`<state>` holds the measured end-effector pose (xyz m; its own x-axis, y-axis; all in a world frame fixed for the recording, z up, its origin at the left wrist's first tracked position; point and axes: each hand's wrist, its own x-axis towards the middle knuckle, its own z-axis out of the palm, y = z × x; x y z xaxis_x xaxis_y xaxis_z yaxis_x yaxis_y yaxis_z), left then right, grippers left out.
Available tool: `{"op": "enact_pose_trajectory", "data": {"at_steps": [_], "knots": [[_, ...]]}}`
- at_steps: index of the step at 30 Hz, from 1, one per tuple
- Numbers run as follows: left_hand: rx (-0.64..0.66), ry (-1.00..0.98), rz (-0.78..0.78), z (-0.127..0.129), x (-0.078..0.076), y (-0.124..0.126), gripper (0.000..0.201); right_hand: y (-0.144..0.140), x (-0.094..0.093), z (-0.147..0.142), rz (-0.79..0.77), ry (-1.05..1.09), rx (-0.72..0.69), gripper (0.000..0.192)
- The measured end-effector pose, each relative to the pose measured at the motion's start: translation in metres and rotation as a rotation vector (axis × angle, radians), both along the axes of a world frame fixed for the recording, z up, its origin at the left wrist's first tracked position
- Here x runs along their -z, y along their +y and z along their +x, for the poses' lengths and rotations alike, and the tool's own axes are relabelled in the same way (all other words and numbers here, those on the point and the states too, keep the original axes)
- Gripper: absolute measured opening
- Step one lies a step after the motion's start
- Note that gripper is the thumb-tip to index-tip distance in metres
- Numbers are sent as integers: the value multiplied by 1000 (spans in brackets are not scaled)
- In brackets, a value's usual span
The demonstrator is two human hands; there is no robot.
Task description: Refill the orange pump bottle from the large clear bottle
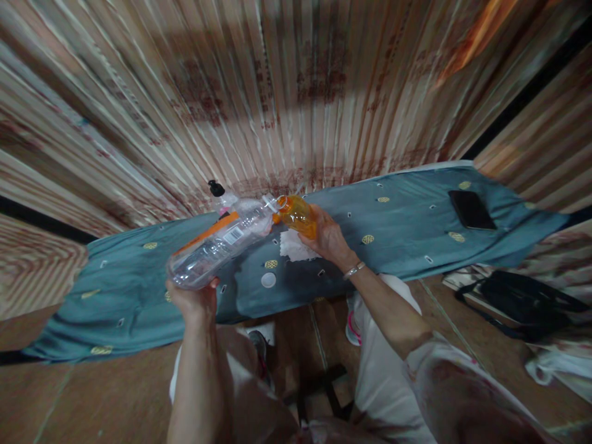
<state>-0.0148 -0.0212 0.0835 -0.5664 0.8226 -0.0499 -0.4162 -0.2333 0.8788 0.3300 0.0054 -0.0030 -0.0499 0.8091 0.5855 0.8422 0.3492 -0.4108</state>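
My left hand [194,300] grips the base of a clear plastic bottle [222,243] with an orange label, tilted so its mouth points right and up. My right hand [329,237] holds a small orange bottle [298,214] on its side, its mouth meeting the mouth of the clear bottle. Both are held just above a table covered in a blue-grey patterned cloth [398,228]. A white cap [268,280] and a white paper square [293,246] lie on the cloth under the bottles. The cloth looks dark and wet there.
A bottle with a black top [216,190] stands behind the clear one. A black phone [472,209] lies on the cloth at the right. A black bag [522,302] sits on the brown floor at the right. A corrugated wall stands behind the table.
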Motion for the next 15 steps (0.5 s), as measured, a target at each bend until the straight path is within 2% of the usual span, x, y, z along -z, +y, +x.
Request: {"op": "enact_pose_trajectory", "data": {"at_steps": [9,15], "knots": [[-21,-9,-8,2,-7,6,33,0,-4,-1,-7,15,-13,79],[20,-15,-13,3,-12,7,29,-2,-9,-3,-67,64,8,86]]}}
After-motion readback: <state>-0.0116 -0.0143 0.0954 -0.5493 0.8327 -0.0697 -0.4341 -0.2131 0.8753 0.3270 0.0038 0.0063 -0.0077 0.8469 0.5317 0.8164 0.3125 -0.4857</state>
